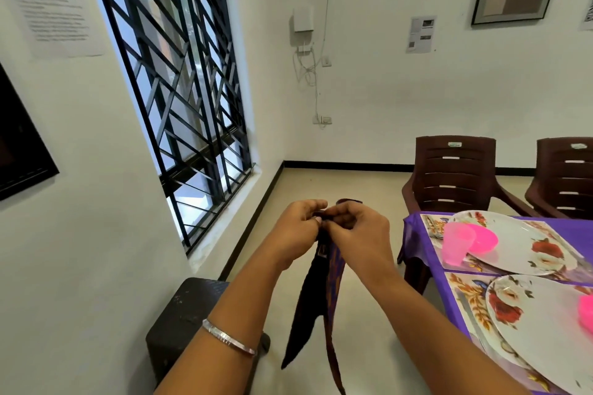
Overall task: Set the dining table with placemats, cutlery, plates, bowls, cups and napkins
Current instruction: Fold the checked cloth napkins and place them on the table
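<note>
- Both our hands, left (296, 228) and right (353, 231), pinch the dark napkin (316, 298) at its top.
- Napkin hangs well left of the table (414, 234), above the floor.

Dark napkin held aloft

Dark cloth napkin (316, 292) hangs folded, pinched at its top; floral plates (513, 244) and pink cup (455, 245) at three o'clock.

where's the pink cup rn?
Head view, right side: the pink cup stands on the purple-covered table near its far left corner, beside the pink bowl on the farther floral plate.
</note>
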{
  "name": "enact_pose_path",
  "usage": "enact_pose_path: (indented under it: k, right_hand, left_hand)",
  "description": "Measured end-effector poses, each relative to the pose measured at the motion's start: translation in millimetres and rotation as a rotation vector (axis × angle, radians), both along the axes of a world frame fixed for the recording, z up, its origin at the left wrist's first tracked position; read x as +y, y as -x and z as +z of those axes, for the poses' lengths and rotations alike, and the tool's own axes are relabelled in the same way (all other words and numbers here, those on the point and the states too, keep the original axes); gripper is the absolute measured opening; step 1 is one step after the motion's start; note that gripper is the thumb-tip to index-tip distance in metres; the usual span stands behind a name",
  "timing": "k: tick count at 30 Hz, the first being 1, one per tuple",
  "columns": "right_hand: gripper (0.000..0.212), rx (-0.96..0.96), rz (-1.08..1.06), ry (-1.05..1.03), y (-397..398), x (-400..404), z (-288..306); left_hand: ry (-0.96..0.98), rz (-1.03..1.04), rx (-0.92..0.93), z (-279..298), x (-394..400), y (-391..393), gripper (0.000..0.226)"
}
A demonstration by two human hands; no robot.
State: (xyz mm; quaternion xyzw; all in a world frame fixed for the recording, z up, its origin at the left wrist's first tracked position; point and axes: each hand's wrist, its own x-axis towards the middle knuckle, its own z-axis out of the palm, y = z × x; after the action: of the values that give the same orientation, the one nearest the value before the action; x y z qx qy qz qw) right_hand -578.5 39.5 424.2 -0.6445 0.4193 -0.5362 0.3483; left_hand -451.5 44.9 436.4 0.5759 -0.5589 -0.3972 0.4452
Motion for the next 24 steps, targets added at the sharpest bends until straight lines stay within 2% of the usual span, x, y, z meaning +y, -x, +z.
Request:
enact_pose_path:
  k: [3,6,13,16,18,24]
  right_hand:
    - [0.015,-0.041,0.004,0.022,-2.7,0.7,3.8]
    - [0.019,-0.001,0.030,0.036,-6.7,1.9,9.9]
    - [0.025,0.123,0.138,0.091,-8.0,-2.8,10.5]
    - [0.036,0.381,-0.022,0.186,3.0,-21.1,1.7]
    - [0.041,0.593,-0.091,0.128,16.2,-33.7,-0.4]
    - [0.022,0.845,-0.067,0.037,50.7,-54.3,4.4]
  left_hand:
    - [0.014,-0.054,0.046,3.8,3.4,-0.8,0.044]
    - [0.032,-0.130,0.113,7.9,10.4,-0.5,0.054]
    - [0.128,0.051,-0.008,9.8,10.7,-15.5,0.038]
    - [0.206,0.135,-0.098,13.1,10.2,-22.9,0.037]
    - [0.238,0.184,-0.101,16.3,12.1,-28.0,0.036]
    - [0.303,0.308,-0.082,21.6,15.3,-51.4,0.043]
